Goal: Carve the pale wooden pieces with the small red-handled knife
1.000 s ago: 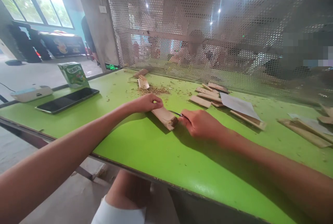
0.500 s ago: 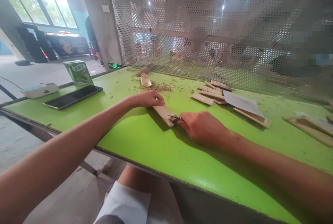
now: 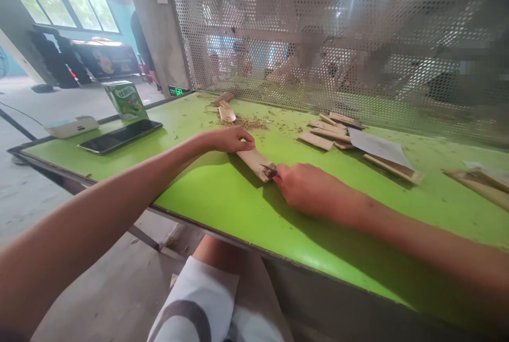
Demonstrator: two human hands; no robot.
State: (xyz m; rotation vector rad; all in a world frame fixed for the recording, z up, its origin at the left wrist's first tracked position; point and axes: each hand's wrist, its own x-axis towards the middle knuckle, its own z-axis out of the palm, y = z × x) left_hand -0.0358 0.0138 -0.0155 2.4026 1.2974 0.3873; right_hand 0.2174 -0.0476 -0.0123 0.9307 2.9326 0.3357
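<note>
A pale, flat piece of wood (image 3: 253, 161) lies slantwise on the green tabletop (image 3: 222, 204), its near end rough and darker. My left hand (image 3: 234, 139) is closed over the far end, thumb and fingers pinching it against the table. In my right hand (image 3: 300, 185) is a small knife (image 3: 270, 171); its dark blade rests at the wood's near end, and my fist hides the handle. Brown shavings (image 3: 252, 123) are scattered just beyond my left hand, beside another curved pale piece (image 3: 227, 112).
Several wooden pieces (image 3: 316, 140) lie at the back right, with a white paper sheet (image 3: 379, 147) over some. On the left are a phone (image 3: 121, 136), a green carton (image 3: 126, 101) and a white device (image 3: 72, 126). A perforated metal screen (image 3: 254, 24) borders the table's back.
The whole view has shifted slightly, so the table sits a bit higher and further right. Both hands keep their hold; the knife blade has turned slightly at the wood's end.
</note>
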